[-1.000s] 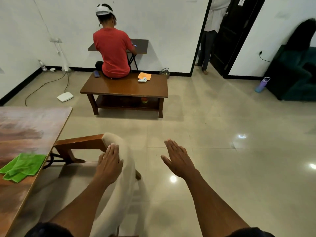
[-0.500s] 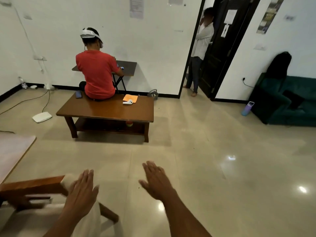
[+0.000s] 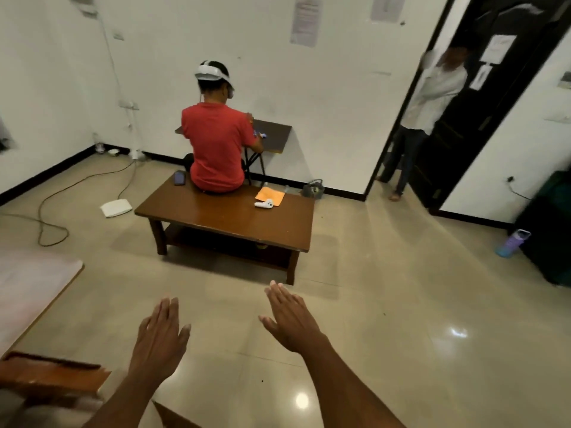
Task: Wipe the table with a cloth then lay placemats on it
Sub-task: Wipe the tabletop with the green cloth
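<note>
Both my hands hang in the air over the tiled floor, palms down, fingers straight, holding nothing. My left hand (image 3: 160, 338) is just right of a wooden chair (image 3: 52, 376) at the lower left. My right hand (image 3: 290, 319) floats further right. The corner of the wooden table (image 3: 31, 291) shows at the left edge. No cloth or placemat is in view.
A low brown coffee table (image 3: 234, 217) stands ahead with a person in a red shirt (image 3: 216, 146) sitting on it, an orange sheet (image 3: 269, 195) and a white controller (image 3: 263, 204). Another person (image 3: 426, 118) stands in the doorway. A cable (image 3: 52, 211), a bottle (image 3: 512, 243) and a dark sofa (image 3: 550, 230) lie around.
My left hand has lifted off the cream cover on the chair. The view has swung up and right, so the table's green cloth has left the frame.
</note>
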{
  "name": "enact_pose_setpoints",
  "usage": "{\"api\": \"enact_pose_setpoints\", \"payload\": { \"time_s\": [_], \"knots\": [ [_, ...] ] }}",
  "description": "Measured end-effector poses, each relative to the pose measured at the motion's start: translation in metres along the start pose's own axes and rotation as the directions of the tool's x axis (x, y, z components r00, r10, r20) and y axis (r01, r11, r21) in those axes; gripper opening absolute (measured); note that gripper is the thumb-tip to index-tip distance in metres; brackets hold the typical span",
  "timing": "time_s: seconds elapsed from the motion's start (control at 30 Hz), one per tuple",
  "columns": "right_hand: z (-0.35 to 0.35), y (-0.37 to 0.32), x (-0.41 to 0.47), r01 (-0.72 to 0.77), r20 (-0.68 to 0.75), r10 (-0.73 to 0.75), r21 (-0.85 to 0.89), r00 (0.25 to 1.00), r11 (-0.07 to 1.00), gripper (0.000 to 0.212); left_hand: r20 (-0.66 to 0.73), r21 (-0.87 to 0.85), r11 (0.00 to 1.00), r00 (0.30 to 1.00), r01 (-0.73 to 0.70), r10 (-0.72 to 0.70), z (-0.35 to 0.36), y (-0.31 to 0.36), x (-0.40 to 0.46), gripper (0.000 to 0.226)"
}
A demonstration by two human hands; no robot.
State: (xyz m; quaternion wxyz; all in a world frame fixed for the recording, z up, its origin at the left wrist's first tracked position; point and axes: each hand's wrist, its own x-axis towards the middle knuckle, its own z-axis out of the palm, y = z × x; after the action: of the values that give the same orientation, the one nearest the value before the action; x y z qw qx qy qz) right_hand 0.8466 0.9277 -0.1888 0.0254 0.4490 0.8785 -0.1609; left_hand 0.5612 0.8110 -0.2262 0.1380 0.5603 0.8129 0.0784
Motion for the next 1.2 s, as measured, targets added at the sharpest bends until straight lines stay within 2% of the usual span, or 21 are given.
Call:
{"api": "enact_pose_setpoints", "payload": {
  "time_s": [0.2,0.33,0.43,0.47,0.53,0.6,0.83,1.13,1.2],
  "knots": [
    [-0.022,0.013,0.114,0.157,0.033,-0.156,-0.013,0.987,0.988,0.075,-0.037,0.003,0.987,0.986,0.162,-0.162,-0.011,0.000,0.066,0.070],
    [-0.043,0.015,0.189,0.253,0.052,-0.251,-0.033,0.966,0.967,0.075,-0.127,-0.009,0.970,0.962,0.241,-0.240,-0.027,-0.006,0.098,0.067],
    [-0.048,-0.007,0.253,0.362,0.127,-0.355,-0.034,0.926,0.932,0.075,-0.091,-0.021,0.931,0.926,0.365,-0.365,-0.046,-0.022,0.116,0.070],
    [-0.051,-0.006,0.254,0.363,0.111,-0.358,-0.034,0.927,0.931,0.075,-0.116,-0.017,0.937,0.930,0.350,-0.350,-0.048,-0.021,0.118,0.071],
    [-0.048,-0.034,0.305,0.442,0.145,-0.434,-0.026,0.889,0.897,0.076,-0.127,-0.012,0.895,0.887,0.445,-0.443,-0.058,-0.048,0.132,0.073],
    [-0.053,-0.043,0.329,0.457,0.136,-0.450,-0.022,0.882,0.889,0.076,-0.119,-0.035,0.890,0.882,0.455,-0.455,-0.067,-0.057,0.142,0.075],
    [-0.036,-0.133,0.456,0.623,0.237,-0.597,-0.048,0.767,0.781,0.075,-0.113,-0.117,0.770,0.762,0.627,-0.637,-0.080,-0.146,0.187,0.080],
    [-0.037,-0.257,0.561,0.767,0.257,-0.732,-0.059,0.630,0.639,0.074,-0.190,-0.185,0.668,0.641,0.721,-0.744,-0.122,-0.226,0.220,0.079],
    [-0.035,-0.286,0.582,0.809,0.282,-0.769,-0.049,0.574,0.586,0.073,-0.181,-0.207,0.623,0.597,0.754,-0.782,-0.127,-0.243,0.222,0.079]
  ]
}}
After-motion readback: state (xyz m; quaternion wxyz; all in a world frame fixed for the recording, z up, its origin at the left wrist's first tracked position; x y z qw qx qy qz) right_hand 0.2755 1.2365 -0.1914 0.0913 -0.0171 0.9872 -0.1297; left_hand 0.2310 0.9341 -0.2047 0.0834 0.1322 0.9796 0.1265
